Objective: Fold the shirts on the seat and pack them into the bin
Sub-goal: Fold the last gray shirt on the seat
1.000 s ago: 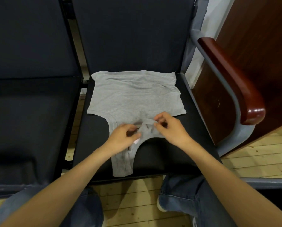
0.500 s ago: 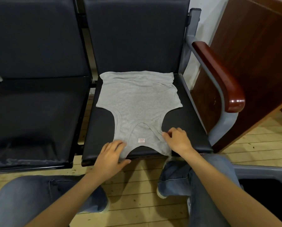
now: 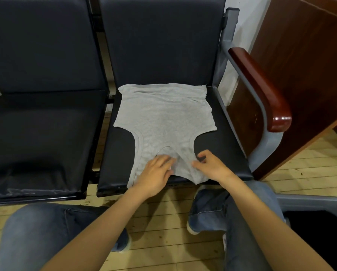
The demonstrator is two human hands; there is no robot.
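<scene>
Gray shirt (image 3: 163, 118) flat on the seat (image 3: 228, 137), centre of frame. Left hand (image 3: 154, 174) pressed flat on its near edge, fingers straight; right hand (image 3: 212, 165) resting on it too, fingers loosely bent. Bin (image 3: 310, 200) lower right.

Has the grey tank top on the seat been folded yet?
No, the grey tank top lies spread out flat at full length on the black seat.

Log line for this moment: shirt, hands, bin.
shirt: flat on seat, unfolded | left hand: pressing near neckline | right hand: on right strap, grip unclear | bin: lower right, contents unseen
</scene>
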